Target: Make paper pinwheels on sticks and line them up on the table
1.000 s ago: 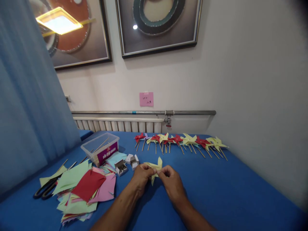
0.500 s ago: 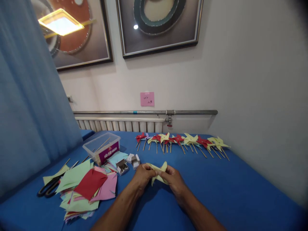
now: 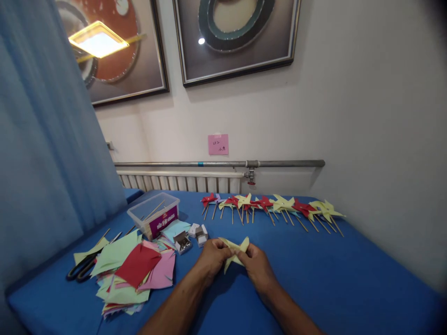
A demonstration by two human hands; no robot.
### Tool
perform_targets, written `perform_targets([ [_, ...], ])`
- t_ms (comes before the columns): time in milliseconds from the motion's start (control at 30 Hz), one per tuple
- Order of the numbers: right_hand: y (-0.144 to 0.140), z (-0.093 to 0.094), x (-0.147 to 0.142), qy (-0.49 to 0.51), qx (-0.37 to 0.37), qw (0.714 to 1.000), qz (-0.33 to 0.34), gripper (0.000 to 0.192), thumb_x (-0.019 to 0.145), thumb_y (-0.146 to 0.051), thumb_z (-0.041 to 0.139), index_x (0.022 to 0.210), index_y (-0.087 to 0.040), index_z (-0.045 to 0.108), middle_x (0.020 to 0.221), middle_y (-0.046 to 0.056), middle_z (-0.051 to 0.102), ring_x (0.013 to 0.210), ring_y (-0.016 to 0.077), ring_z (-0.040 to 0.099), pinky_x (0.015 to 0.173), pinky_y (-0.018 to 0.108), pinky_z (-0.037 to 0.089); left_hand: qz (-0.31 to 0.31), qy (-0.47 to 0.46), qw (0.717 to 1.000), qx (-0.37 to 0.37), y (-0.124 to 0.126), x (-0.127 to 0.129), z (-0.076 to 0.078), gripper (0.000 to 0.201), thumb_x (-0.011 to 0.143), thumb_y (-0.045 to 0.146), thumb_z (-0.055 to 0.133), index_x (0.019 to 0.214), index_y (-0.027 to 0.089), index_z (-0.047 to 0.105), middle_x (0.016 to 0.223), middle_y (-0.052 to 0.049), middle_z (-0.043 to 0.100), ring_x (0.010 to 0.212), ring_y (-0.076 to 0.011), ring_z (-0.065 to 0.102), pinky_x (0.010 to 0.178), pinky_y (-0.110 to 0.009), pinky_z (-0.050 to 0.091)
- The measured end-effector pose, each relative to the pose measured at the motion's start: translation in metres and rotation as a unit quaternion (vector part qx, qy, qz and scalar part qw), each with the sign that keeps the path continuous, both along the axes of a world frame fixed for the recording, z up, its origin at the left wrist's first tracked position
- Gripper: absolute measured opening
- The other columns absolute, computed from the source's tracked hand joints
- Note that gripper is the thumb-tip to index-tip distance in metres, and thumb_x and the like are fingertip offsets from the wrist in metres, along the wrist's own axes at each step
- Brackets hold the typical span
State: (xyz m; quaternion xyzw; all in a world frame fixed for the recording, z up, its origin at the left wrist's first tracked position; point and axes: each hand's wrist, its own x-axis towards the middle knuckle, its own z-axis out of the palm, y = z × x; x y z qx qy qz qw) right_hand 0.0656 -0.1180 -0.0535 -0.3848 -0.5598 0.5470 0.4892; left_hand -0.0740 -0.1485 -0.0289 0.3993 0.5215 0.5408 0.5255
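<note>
A pale yellow paper pinwheel (image 3: 240,243) is held between both hands above the blue table. My left hand (image 3: 213,256) pinches it from the left, thumb near its centre. From the right, my right hand (image 3: 256,263) grips it with thumb and fingers closed. The middle of the pinwheel is partly covered by my thumbs, and whether a pin is in it I cannot tell. Just left of my left hand stand small white boxes, one box (image 3: 182,243) holding shiny metal pins and another open box (image 3: 201,236) beside it.
Stacked cut paper squares (image 3: 138,265) and black-handled scissors (image 3: 84,269) lie at left. Behind them stands a clear plastic tub (image 3: 153,204) with wooden sticks. Finished pinwheels on sticks (image 3: 263,203) line the back edge of the blue table (image 3: 314,279), near the wall.
The whole view has shifted a little, so things appear slightly farther right. Both hands keep their hold on the pinwheel, with hardly any change in grip.
</note>
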Motion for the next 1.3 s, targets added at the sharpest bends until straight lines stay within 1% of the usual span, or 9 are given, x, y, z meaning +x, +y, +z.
perform_targets([
  [267, 0.005, -0.007, 0.0, -0.032, 0.002, 0.999, -0.007, 0.042, 0.067, -0.054, 0.078, 0.088, -0.017, 0.075, 0.081, 0.008, 0.08, 0.084, 0.0318, 0.074, 0.073, 0.036, 0.057, 0.021, 0.055, 0.998, -0.001, 0.0, 0.002, 0.005, 0.022, 0.058, 0.022, 0.078, 0.057, 0.018, 0.056, 0.047, 0.006, 0.054, 0.044, -0.0072, 0.042, 0.049, -0.023, 0.029],
  [467, 0.002, -0.005, -0.001, -0.018, -0.018, 1.0, 0.008, 0.044, 0.068, -0.056, 0.079, 0.09, -0.017, 0.076, 0.084, 0.009, 0.081, 0.086, 0.0322, 0.075, 0.074, 0.037, 0.058, 0.027, 0.048, 0.998, -0.004, 0.001, 0.001, 0.001, 0.021, 0.058, 0.022, 0.078, 0.058, 0.017, 0.057, 0.049, 0.005, 0.055, 0.046, -0.0075, 0.043, 0.049, -0.022, 0.031],
  [633, 0.001, -0.003, -0.001, -0.015, -0.027, 1.0, 0.005, 0.049, 0.064, -0.058, 0.082, 0.087, -0.015, 0.076, 0.085, 0.01, 0.081, 0.083, 0.0308, 0.075, 0.072, 0.035, 0.057, 0.024, 0.035, 0.999, -0.001, 0.002, 0.0, -0.001, 0.02, 0.056, 0.023, 0.078, 0.058, 0.017, 0.058, 0.05, 0.004, 0.057, 0.047, -0.0082, 0.046, 0.049, -0.022, 0.031],
  [800, 0.0, -0.002, -0.003, 0.019, -0.037, 0.999, 0.01, 0.044, 0.064, -0.055, 0.083, 0.087, -0.018, 0.076, 0.086, 0.009, 0.081, 0.089, 0.0324, 0.076, 0.076, 0.037, 0.058, 0.013, 0.015, 1.0, 0.006, 0.003, -0.001, -0.006, 0.025, 0.055, 0.028, 0.081, 0.061, 0.016, 0.06, 0.052, 0.002, 0.059, 0.047, -0.009, 0.048, 0.051, -0.023, 0.034],
  [900, 0.004, -0.009, -0.006, 0.053, -0.051, 0.997, 0.006, 0.045, 0.06, -0.054, 0.084, 0.086, -0.018, 0.076, 0.084, 0.008, 0.081, 0.088, 0.0322, 0.075, 0.076, 0.037, 0.058, 0.006, 0.005, 1.0, 0.015, 0.004, -0.002, -0.007, 0.027, 0.053, 0.031, 0.082, 0.061, 0.016, 0.06, 0.052, 0.002, 0.06, 0.047, -0.009, 0.048, 0.051, -0.023, 0.035],
  [1000, 0.009, -0.018, -0.007, 0.065, -0.058, 0.996, 0.011, 0.047, 0.061, -0.052, 0.084, 0.092, -0.017, 0.077, 0.082, 0.008, 0.08, 0.085, 0.0308, 0.075, 0.075, 0.036, 0.057, 0.011, 0.003, 1.0, 0.029, 0.004, -0.003, -0.008, 0.028, 0.053, 0.033, 0.081, 0.06, 0.017, 0.059, 0.051, 0.003, 0.059, 0.047, -0.0089, 0.047, 0.051, -0.023, 0.034],
  [1133, 0.01, -0.02, -0.005, 0.051, -0.065, 0.997, -0.001, 0.047, 0.062, -0.05, 0.082, 0.094, -0.016, 0.078, 0.083, 0.008, 0.081, 0.081, 0.0289, 0.074, 0.071, 0.034, 0.056, 0.006, 0.012, 0.999, 0.033, 0.005, -0.001, -0.008, 0.025, 0.055, 0.033, 0.079, 0.061, 0.017, 0.06, 0.052, 0.003, 0.058, 0.048, -0.0092, 0.047, 0.051, -0.023, 0.034],
  [1233, 0.007, -0.017, -0.001, 0.02, -0.046, 0.999, 0.004, 0.04, 0.067, -0.046, 0.078, 0.093, -0.016, 0.077, 0.082, 0.007, 0.08, 0.082, 0.0285, 0.074, 0.072, 0.033, 0.055, 0.005, 0.04, 0.999, 0.03, 0.007, 0.002, -0.009, 0.021, 0.058, 0.029, 0.076, 0.06, 0.017, 0.059, 0.052, 0.004, 0.057, 0.049, -0.0095, 0.046, 0.052, -0.023, 0.034],
  [1300, 0.007, -0.015, 0.0, 0.007, -0.038, 0.999, -0.004, 0.035, 0.068, -0.044, 0.076, 0.09, -0.017, 0.077, 0.08, 0.006, 0.08, 0.081, 0.0284, 0.074, 0.072, 0.033, 0.055, 0.013, 0.093, 0.995, 0.033, 0.006, 0.0, -0.008, 0.016, 0.065, 0.026, 0.073, 0.062, 0.017, 0.06, 0.054, 0.003, 0.057, 0.051, -0.0105, 0.048, 0.054, -0.024, 0.036],
])
